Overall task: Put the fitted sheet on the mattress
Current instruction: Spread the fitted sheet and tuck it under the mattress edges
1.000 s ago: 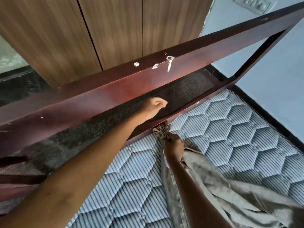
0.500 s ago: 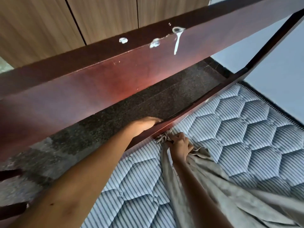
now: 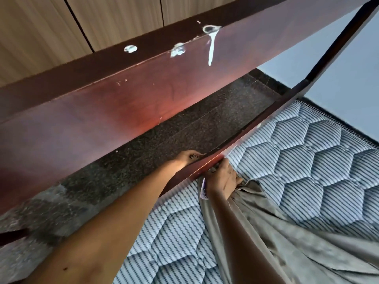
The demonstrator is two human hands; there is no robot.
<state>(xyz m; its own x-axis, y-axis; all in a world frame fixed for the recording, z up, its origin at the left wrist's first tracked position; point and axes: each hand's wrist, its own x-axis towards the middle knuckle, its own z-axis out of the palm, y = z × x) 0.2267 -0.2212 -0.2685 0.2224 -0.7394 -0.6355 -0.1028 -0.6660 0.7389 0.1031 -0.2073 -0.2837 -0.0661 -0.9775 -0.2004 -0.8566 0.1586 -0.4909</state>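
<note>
Grey fitted sheet point(image 3: 287, 232) bunched centre frame at mattress point(image 3: 297, 160) edge, hem pinched in right hand point(image 3: 222, 179); rest trails lower right. Fingers of left hand point(image 3: 187, 156) hidden behind bed rail point(image 3: 194, 171), grip unknown. Light, limp, likely slick: hold by gathered hem.

There is just one camera, and it sits on my head. It looks forward and down, very near the mattress point(image 3: 297, 160) on the right. The big wooden rail point(image 3: 102, 111) is close in front. The dark floor point(image 3: 184, 130) lies past it, farther off.
</note>
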